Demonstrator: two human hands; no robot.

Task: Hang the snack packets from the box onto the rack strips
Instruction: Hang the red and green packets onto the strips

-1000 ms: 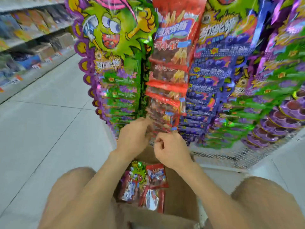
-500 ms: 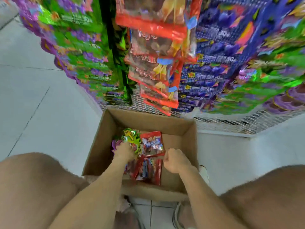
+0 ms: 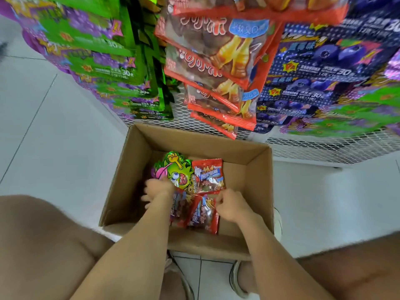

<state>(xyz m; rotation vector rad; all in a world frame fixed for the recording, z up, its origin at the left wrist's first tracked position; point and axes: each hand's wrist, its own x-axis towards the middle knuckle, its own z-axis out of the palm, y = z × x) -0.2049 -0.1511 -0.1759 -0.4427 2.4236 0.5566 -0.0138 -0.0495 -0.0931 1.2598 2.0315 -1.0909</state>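
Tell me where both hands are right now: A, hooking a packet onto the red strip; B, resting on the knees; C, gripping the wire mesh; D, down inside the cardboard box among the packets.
D: the left hand and right hand both reach into the cardboard box, onto the loose packets there.

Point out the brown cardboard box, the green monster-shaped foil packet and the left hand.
brown cardboard box [image 3: 258, 191]: head view, bare inner right wall.
green monster-shaped foil packet [image 3: 180, 171]: head view, monster's face.
left hand [image 3: 159, 187]: head view, back of hand.
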